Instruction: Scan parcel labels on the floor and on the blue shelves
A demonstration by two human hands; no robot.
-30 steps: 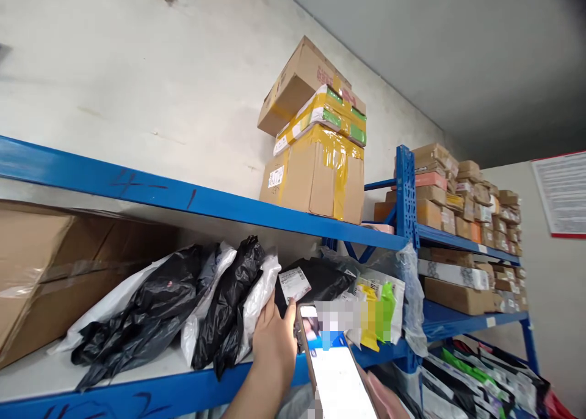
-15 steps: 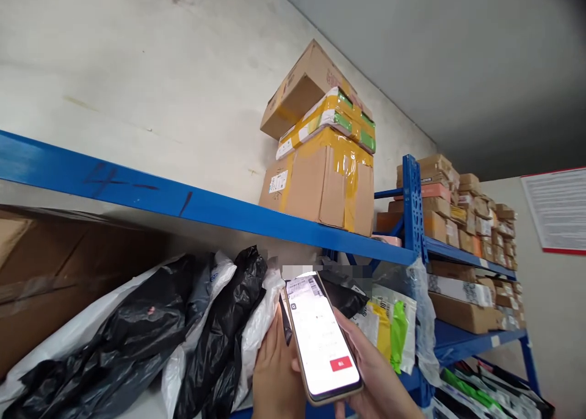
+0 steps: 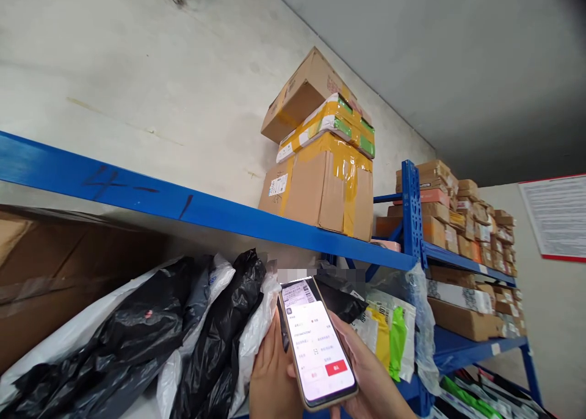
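Mostly shelving: the blue rack (image 3: 183,207) fills the view, with taped cardboard boxes (image 3: 320,187) stacked on its upper level and black and white poly bags (image 3: 137,340) leaning in a row on the level below. At the right end of that row lies the black parcel (image 3: 341,297), just beyond the phone (image 3: 318,346), its long axis roughly left-right; its left end is hidden by the phone top. Nearer to it is the left hand (image 3: 270,382), fingers together and pointing up, flat against it beside the white bag (image 3: 256,333); can't tell if it grips. Near right, the right hand (image 3: 370,376) curls round the phone's right edge from below, screen toward the camera, top end aimed far-left at the parcel.
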